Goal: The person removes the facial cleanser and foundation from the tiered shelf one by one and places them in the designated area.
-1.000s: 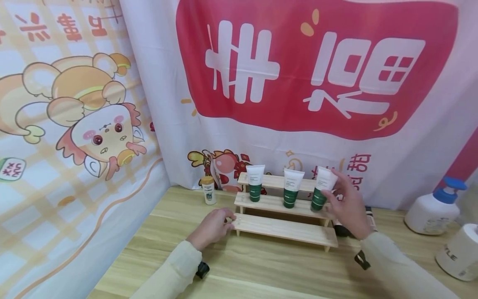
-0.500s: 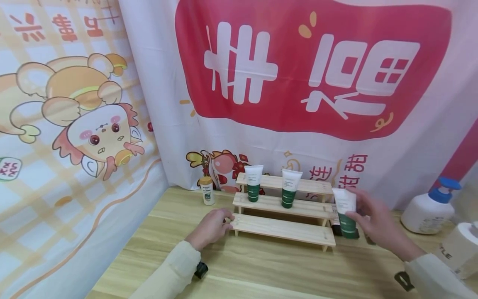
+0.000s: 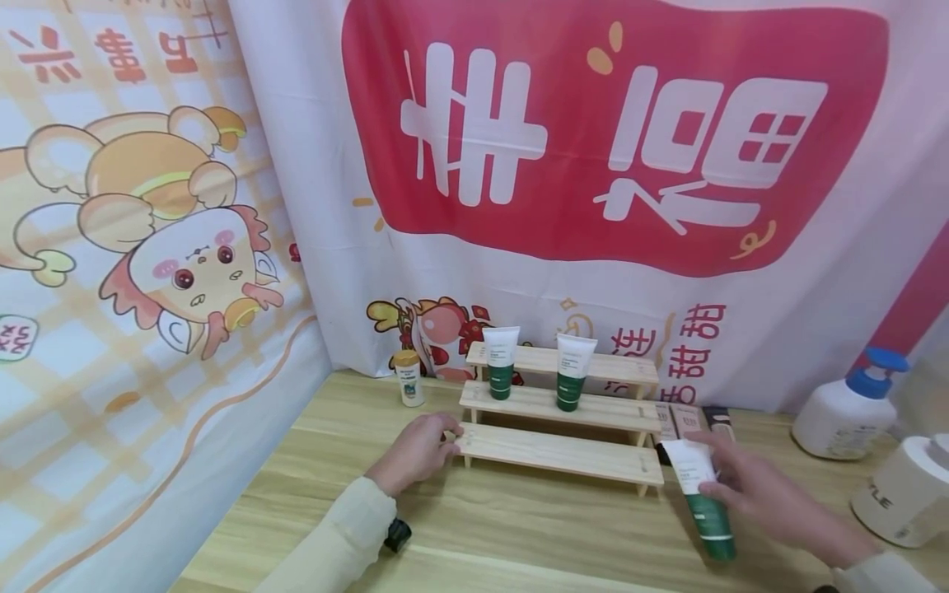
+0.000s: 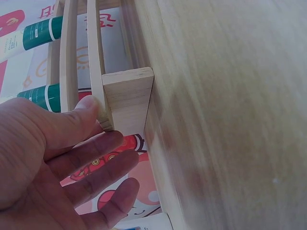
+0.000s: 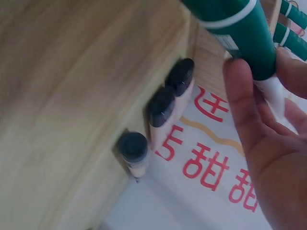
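A three-step wooden display rack (image 3: 559,453) stands on the table. My left hand (image 3: 418,451) pinches the left end of its lowest board; in the left wrist view the thumb lies on the board's top and the index finger at its edge. My right hand (image 3: 771,494) holds a white-and-green squeeze tube (image 3: 703,502), tilted, off the rack's right front. In the right wrist view thumb and fingers wrap the tube (image 5: 240,33). Two matching tubes, a left one (image 3: 501,362) and a middle one (image 3: 575,372), stand upright on the middle step.
A small gold-capped bottle (image 3: 409,380) stands left of the rack. Black-capped bottles (image 5: 160,106) sit behind its right end. Farther right are a blue-topped pump bottle (image 3: 845,416) and a white cylindrical container (image 3: 893,502). A printed cloth (image 3: 460,272) hangs behind.
My right hand has taken the third tube off the right end of the middle step and carried it right, down and toward me. The left hand has stayed at the rack.
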A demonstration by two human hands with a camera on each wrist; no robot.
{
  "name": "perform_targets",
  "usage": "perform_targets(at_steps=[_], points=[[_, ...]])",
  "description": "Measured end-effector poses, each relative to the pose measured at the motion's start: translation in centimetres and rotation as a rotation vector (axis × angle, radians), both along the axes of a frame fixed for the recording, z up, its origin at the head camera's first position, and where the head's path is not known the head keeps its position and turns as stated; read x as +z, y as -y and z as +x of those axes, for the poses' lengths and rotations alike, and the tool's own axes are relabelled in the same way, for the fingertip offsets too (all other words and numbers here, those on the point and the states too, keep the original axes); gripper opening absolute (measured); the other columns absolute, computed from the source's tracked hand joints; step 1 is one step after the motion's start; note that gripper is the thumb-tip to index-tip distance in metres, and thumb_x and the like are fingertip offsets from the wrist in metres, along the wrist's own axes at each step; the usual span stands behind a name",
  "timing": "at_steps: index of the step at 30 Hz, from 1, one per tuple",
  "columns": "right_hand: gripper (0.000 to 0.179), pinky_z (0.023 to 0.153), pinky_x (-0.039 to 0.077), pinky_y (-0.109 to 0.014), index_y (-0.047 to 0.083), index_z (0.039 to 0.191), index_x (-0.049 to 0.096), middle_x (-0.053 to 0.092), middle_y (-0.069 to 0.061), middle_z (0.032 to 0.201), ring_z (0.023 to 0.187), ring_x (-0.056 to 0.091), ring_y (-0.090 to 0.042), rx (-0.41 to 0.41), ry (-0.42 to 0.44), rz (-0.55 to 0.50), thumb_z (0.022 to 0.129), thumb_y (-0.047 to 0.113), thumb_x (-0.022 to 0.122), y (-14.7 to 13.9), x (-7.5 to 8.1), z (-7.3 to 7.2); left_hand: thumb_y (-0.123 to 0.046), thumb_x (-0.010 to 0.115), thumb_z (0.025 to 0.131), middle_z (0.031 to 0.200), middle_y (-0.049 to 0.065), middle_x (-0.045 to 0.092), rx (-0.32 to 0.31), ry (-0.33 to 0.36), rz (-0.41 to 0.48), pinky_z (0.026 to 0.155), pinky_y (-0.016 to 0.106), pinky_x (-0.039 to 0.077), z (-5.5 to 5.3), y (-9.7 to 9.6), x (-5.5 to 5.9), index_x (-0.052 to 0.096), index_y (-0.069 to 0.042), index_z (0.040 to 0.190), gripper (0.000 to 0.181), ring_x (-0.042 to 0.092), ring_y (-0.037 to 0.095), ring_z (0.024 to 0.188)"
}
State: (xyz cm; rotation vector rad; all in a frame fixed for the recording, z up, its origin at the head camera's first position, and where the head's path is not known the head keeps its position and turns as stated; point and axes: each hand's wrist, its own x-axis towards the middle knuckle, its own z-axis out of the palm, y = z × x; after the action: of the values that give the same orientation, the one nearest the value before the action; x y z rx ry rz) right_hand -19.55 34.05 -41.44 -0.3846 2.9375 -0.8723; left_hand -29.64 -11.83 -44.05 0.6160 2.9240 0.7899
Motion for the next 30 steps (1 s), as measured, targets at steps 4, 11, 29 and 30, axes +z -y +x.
perform_targets(at_steps=[4,11,29,30], points=[[0.064,0.067,0.051,-0.039,0.01,0.14,0.038,0.059,0.0,0.088,0.079,0.056,-0.016,-0.021,0.073,0.04,0.087,0.025,0.069,0.1,-0.8,-0.1,-0.014,0.071,0.086,0.127,0.008,0.057,-0.007,-0.005,0.001,0.092,0.042,0.046,0.0,0.0,0.0,0.069,-0.013,0.106,0.02,0.056,0.023,0.108],[0.058,0.065,0.049,-0.037,0.006,0.136,0.044,0.059,-0.002,0.086,0.075,0.055,-0.016,-0.055,0.131,0.034,0.086,0.024,0.068,0.3,-2.3,-0.4,-0.014,0.071,0.086,0.127,0.008,0.057,0.004,0.012,0.004,0.093,0.043,0.046,0.0,-0.1,0.0,0.068,-0.014,0.107,0.021,0.055,0.023,0.109],[0.057,0.068,0.049,-0.038,-0.002,0.134,0.049,0.061,-0.007,0.099,0.078,0.056,-0.019,-0.16,0.32,0.021,0.09,0.032,0.062,0.5,-3.7,-1.0,-0.014,0.071,0.086,0.126,0.008,0.057,0.007,0.03,0.012,0.093,0.043,0.046,-0.2,0.0,0.0,0.068,-0.014,0.107,0.021,0.055,0.023,0.109],[0.058,0.065,0.048,-0.036,-0.002,0.135,0.048,0.06,-0.007,0.098,0.076,0.055,-0.019,-0.169,0.338,0.006,0.091,0.032,0.061,0.5,-3.8,-1.0,-0.014,0.071,0.086,0.127,0.008,0.057,0.009,0.031,0.013,0.093,0.043,0.046,-0.2,0.0,0.0,0.068,-0.014,0.107,0.021,0.055,0.023,0.109]])
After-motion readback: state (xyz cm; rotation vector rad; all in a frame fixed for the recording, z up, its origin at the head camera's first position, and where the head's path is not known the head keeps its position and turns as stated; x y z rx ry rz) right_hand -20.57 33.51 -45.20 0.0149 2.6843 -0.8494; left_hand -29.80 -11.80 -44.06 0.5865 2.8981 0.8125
